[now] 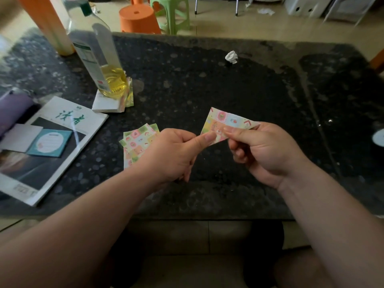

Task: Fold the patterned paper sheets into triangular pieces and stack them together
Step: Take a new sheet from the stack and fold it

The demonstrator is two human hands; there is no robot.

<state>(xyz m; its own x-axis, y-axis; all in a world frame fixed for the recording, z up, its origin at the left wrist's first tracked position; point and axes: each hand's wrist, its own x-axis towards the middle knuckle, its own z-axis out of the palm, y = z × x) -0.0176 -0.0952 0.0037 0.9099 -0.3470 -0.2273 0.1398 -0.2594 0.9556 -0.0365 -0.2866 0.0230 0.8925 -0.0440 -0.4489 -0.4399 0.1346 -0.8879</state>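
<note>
Above the dark stone table (207, 80), near its front edge, both hands hold one folded patterned sheet (225, 121) in the air. The left hand (172, 154) pinches its lower left corner with the thumb, and the right hand (264, 150) pinches its right side. Left of them, more patterned sheets (138, 142) lie loosely stacked on the table. Further left are a magazine (52, 146) and an oil bottle (97, 53).

We see pastel pink, green and yellow patchwork on the folded paper (223, 123), golden oil in the bottle (113, 81), and a black speckled table (207, 84).
</note>
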